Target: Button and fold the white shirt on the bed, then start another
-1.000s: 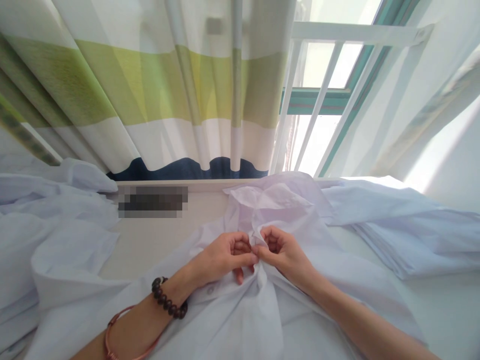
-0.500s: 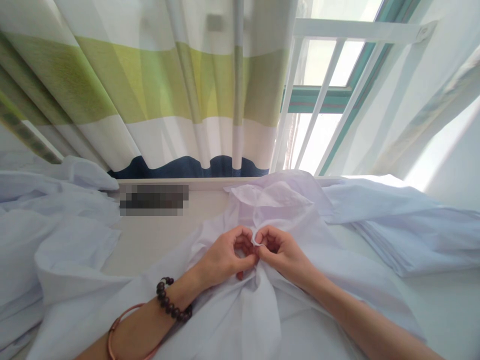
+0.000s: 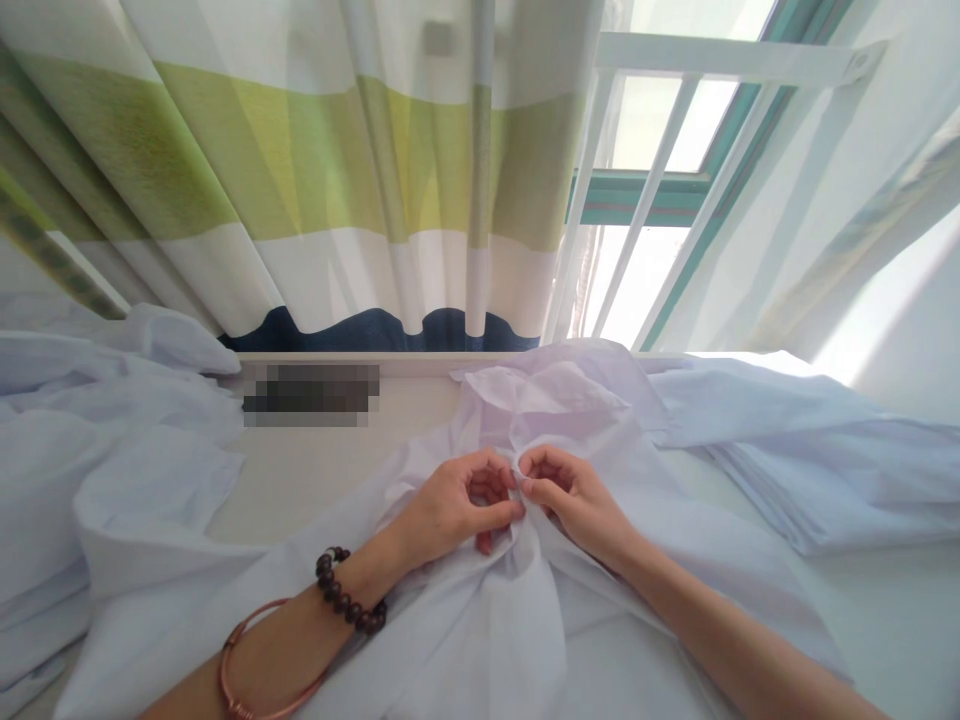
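Note:
A white shirt (image 3: 607, 480) lies spread out in front of me, its collar (image 3: 559, 388) toward the far edge. At its front, just below the collar, my left hand (image 3: 469, 500) pinches the cloth between thumb and fingers. Close beside it, my right hand (image 3: 574, 492) also pinches the shirt's front edge, fingertips almost meeting the left ones. Whether a button sits between the fingertips is hidden. Below the hands the cloth gathers into folds. A dark bead bracelet (image 3: 349, 600) and a copper-coloured bangle (image 3: 232, 660) circle my left wrist and forearm.
Loose white cloth (image 3: 135, 470) is heaped at the left. Folded white garments (image 3: 832, 470) lie at the right. A pixelated dark object (image 3: 311, 390) rests near the back edge of the pale surface (image 3: 289, 470). Behind hang striped curtains (image 3: 300, 180), beside a white railing (image 3: 727, 58).
Both hands stay at the same spot on the shirt's front. The right fingertips have shifted slightly up and apart from the left ones. The view has moved a little.

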Tool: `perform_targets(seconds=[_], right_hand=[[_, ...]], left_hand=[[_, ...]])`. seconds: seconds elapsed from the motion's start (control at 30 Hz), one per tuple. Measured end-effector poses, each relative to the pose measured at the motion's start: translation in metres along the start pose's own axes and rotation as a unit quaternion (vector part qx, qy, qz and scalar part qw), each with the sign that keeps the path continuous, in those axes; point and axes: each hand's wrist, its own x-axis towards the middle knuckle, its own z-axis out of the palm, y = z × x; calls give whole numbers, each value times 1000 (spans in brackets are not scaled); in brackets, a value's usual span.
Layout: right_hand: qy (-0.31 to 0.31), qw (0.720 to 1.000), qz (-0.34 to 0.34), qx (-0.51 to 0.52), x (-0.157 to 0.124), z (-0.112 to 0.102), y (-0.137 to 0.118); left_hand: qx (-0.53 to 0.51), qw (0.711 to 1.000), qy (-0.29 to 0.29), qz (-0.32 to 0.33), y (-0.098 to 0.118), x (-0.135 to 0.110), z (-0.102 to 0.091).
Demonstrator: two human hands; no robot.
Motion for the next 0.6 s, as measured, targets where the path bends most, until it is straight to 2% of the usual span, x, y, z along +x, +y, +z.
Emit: perform_targets(seconds=[0.2, 0.37, 0.6], right_hand=[[-14, 998, 6, 53, 1, -5, -1], [-22, 998, 22, 52, 2, -11, -3], [-29, 998, 30, 56, 2, -14, 0]], left_hand=[[-36, 999, 14, -7, -1, 1, -2], [-62, 998, 15, -13, 5, 1, -4], [-82, 996, 22, -20, 1, 3, -7]])
